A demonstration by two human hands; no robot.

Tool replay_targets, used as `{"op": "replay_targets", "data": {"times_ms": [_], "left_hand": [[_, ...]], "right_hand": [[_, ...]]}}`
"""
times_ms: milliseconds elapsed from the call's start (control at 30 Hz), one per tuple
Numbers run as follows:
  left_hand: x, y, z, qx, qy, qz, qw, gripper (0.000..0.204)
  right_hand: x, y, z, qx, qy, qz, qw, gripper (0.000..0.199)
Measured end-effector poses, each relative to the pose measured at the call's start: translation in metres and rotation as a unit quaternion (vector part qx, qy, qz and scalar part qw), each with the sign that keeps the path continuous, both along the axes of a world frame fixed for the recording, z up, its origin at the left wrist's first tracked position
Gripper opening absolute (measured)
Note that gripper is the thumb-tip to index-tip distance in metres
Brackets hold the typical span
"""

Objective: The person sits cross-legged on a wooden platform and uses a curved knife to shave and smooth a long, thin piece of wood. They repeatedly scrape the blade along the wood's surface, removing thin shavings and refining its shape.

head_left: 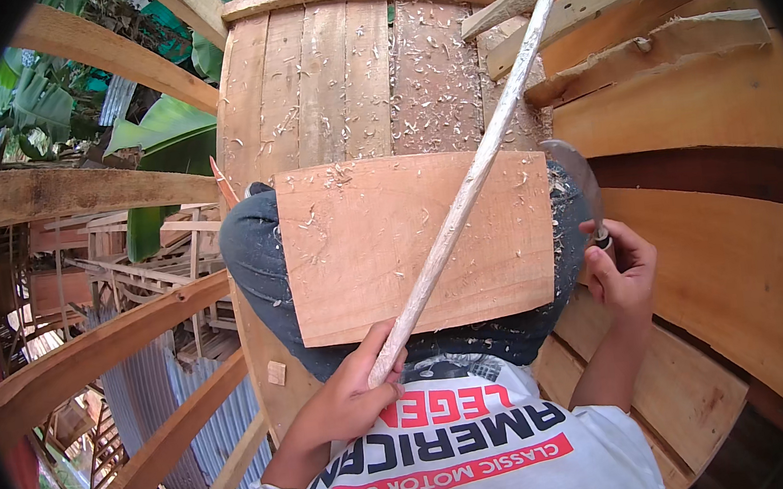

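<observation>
My left hand (360, 386) is closed around the lower end of a long pale whittled stick (463, 202). The stick slants up and to the right over my lap, its far end beyond the board. A flat wooden board (366, 275) lies across my crossed legs, sprinkled with shavings. Off the board's right side, my right hand (622, 271) grips a knife (577, 170) by its dark handle. Its broad curved blade points up and away, apart from the stick.
Curled shavings litter the plank floor (325, 91) ahead. Rough boards (604, 2) lean at the far right, by a plank wall (681, 118). Wooden rails (99, 343) line the left side, with corrugated sheets (210, 413) below. A small wood block (277, 372) sits near my left knee.
</observation>
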State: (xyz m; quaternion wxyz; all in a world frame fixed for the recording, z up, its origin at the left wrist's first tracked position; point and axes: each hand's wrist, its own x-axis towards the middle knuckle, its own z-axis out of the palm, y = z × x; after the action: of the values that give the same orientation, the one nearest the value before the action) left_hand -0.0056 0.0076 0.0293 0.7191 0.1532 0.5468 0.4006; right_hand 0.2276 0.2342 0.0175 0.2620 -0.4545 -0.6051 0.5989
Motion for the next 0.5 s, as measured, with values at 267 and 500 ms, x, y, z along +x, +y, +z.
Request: {"op": "replay_targets", "data": {"times_ms": [267,500], "left_hand": [[0.0,0.0,0.002,0.012,0.05,-0.024,0.998,0.067],[-0.001,0.007,0.008,-0.006,0.052,-0.034,0.998,0.067]], "right_hand": [[-0.032,-0.024,0.001,0.091,-0.051,0.215,0.971,0.026],[-0.039,-0.033,0.014,0.092,-0.028,0.254,0.962,0.027]]}}
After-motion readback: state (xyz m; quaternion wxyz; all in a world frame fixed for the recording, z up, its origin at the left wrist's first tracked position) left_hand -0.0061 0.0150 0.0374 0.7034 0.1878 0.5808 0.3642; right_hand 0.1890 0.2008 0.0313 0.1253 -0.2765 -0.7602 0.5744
